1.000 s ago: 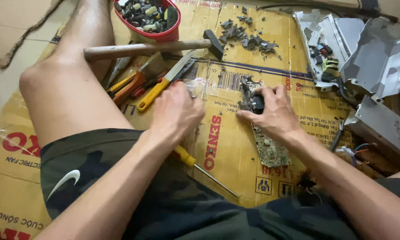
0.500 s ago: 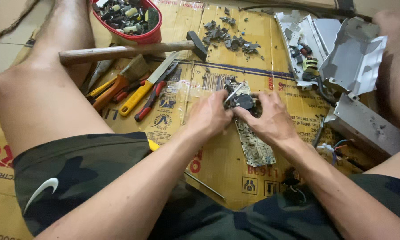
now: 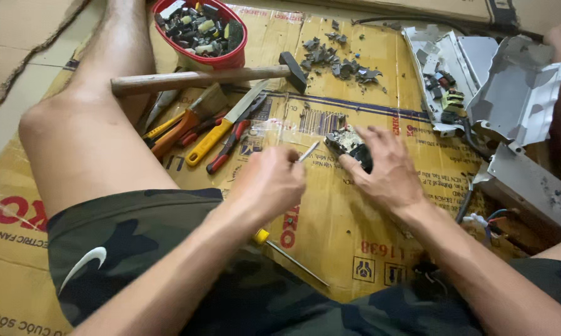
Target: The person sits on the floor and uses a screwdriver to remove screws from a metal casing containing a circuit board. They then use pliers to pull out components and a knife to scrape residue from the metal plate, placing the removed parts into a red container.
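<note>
I sit on flattened cardboard with my legs spread. My left hand is closed around a thin silver metal tool whose tip points at a small black electronic part with bits of circuit board on it. My right hand lies over that part with its fingers spread, pinning it against the cardboard. The two hands are a few centimetres apart.
A red bowl of salvaged components stands at the back. Near it lie a wooden-handled hammer, a yellow-handled knife, red-handled pliers and orange-handled tools. Broken debris, grey metal casings, coloured wires and a screwdriver lie around.
My left hand has come off the part and now holds the thin metal tool, its tip towards the part. My right hand stays on the part. The view has shifted slightly.
</note>
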